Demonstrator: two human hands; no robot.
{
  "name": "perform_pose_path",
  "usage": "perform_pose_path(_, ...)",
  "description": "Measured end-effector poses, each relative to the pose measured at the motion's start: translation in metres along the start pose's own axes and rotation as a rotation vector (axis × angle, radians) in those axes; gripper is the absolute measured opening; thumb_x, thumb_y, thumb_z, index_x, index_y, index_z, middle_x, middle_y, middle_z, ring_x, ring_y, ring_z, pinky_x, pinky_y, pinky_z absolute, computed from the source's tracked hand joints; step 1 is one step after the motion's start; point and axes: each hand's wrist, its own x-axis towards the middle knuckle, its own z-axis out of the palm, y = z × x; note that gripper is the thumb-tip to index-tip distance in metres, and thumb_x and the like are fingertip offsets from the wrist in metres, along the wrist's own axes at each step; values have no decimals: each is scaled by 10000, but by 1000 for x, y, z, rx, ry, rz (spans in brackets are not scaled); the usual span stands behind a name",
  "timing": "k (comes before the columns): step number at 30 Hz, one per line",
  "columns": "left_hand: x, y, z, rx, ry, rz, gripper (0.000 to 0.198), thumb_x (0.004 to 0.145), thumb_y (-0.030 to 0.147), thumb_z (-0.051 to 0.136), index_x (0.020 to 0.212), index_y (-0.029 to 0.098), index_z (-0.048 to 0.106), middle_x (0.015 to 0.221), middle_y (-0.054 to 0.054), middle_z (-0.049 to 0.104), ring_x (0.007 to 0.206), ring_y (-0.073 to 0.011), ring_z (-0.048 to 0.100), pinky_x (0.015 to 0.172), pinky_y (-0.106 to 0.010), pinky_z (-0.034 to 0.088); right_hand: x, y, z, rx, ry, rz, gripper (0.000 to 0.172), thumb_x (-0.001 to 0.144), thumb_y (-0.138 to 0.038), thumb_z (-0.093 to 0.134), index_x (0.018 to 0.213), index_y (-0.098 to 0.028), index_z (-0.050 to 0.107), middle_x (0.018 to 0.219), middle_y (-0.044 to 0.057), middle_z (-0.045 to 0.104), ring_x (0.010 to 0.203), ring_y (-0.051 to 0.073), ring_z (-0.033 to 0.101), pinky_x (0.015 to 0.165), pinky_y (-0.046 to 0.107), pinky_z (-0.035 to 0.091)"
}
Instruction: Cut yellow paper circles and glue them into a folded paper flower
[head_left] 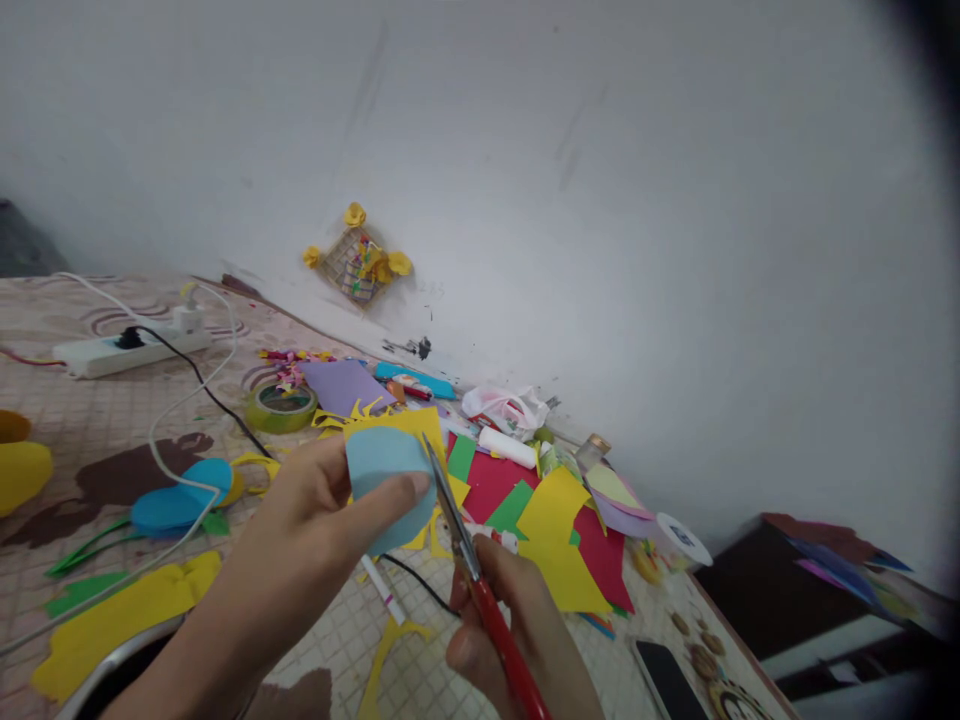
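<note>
The light-blue paper piece (382, 468) is pinched between thumb and fingers of the left hand (315, 530), held up off the floor (90, 410) so its right edge meets the blades of the red-handled scissors (486, 600) gripped in the right hand (517, 625), while coloured paper scraps (559, 520) lie strewn toward the floor's far edge.

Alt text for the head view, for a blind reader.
The left hand holds a light-blue paper piece while the right hand puts red-handled scissors at its edge, above a patterned mat strewn with coloured paper scraps.
</note>
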Motion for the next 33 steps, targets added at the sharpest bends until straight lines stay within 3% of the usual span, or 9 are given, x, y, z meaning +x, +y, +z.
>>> perform_pose_path(3,0,-1,-3,-9,-112,-62,186,752,365,654,668,209,597,631,23,586,593,-138,543,530,-213,449,0,2,-1,-33,-4,-6,643,775,-700,558,1234,-250,545,936,58,603,719,185,553,646,281,466)
perform_pose_path(14,1,2,-4,-44,-123,-74,221,731,402,679,672,204,603,582,34,553,520,-104,473,475,-203,386,3,1,-4,-93,-57,0,666,779,-754,480,1223,-260,522,906,45,600,713,187,550,660,292,448)
perform_pose_path(18,2,2,-4,-30,-112,-76,199,735,392,672,693,204,619,578,37,549,512,-101,466,469,-200,380,3,1,-5,-128,-73,1,640,771,-775,460,1128,-256,576,870,37,595,701,184,542,642,281,438)
perform_pose_path(22,1,3,-3,-27,-121,-75,204,735,393,667,679,202,619,571,34,547,508,-101,468,464,-199,374,2,1,-5,-111,-25,-3,676,769,-765,481,1197,-248,554,873,41,608,696,182,553,649,281,446)
perform_pose_path(33,0,1,-5,-16,-119,-92,238,731,414,670,650,211,576,561,46,496,500,-97,438,455,-196,350,3,0,-8,-79,4,6,673,709,-749,583,1102,-205,630,820,51,625,690,181,538,650,278,453)
